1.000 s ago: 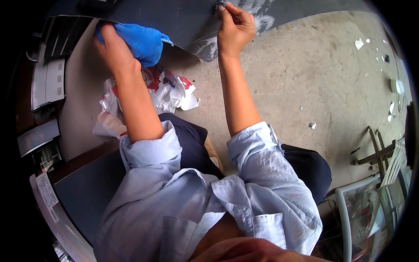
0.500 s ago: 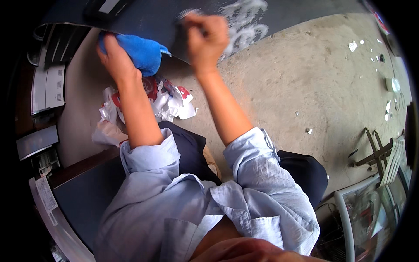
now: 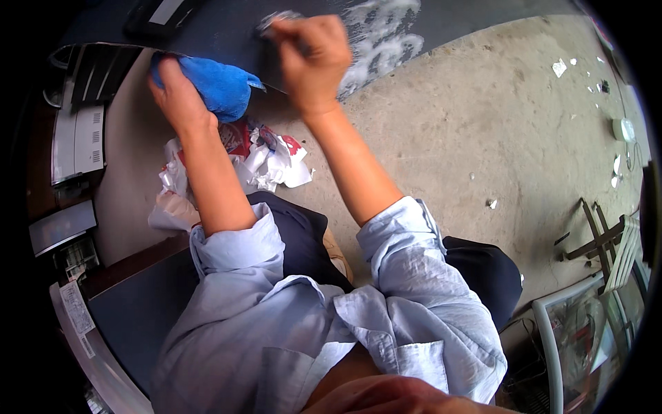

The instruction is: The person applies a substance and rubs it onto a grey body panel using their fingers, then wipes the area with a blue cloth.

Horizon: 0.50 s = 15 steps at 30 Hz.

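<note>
At the top of the view is a dark grey panel [image 3: 461,15] with white foamy smears [image 3: 376,48]. My left hand [image 3: 178,96] grips a blue cloth [image 3: 221,88] at the panel's lower edge, its thumb resting on the cloth. My right hand [image 3: 314,63] is closed on a silvery scrubbing pad [image 3: 267,24] against the panel, left of the foam; the pad is partly hidden by my fingers and blurred.
Crumpled white and red paper [image 3: 274,165] lies on the concrete floor [image 3: 441,131] below the cloth. Metal appliances [image 3: 76,141] stand along the left. Paper scraps [image 3: 558,67], folded metal legs [image 3: 596,245] and a glass-panelled door [image 3: 579,352] are at the right.
My right hand has moved left and down along the panel with the pad, away from the foamy patch. My left hand and the cloth have shifted slightly downward in the view.
</note>
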Available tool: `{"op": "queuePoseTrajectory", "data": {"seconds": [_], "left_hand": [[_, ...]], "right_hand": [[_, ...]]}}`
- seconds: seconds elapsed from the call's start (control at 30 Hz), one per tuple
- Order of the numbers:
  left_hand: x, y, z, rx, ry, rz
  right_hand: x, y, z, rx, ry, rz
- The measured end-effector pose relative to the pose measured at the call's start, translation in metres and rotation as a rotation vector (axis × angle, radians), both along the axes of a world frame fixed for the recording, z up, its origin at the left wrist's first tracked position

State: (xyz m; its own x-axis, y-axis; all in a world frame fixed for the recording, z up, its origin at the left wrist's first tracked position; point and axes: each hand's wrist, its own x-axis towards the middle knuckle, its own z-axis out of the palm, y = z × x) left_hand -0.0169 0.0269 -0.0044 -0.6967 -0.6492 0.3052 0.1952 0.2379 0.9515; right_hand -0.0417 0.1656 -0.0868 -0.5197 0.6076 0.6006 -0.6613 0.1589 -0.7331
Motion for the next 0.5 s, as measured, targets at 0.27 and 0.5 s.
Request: {"op": "queuePoseTrajectory", "data": {"seconds": [0.27,0.5], "left_hand": [[0.011,0.015,0.012,-0.099,-0.073,0.053],[0.013,0.003,0.009,-0.090,-0.054,0.012]], "right_hand": [[-0.005,0.000,-0.010,-0.053,-0.034,0.004],[0.001,0.001,-0.044,-0.323,-0.229,0.059]]}}
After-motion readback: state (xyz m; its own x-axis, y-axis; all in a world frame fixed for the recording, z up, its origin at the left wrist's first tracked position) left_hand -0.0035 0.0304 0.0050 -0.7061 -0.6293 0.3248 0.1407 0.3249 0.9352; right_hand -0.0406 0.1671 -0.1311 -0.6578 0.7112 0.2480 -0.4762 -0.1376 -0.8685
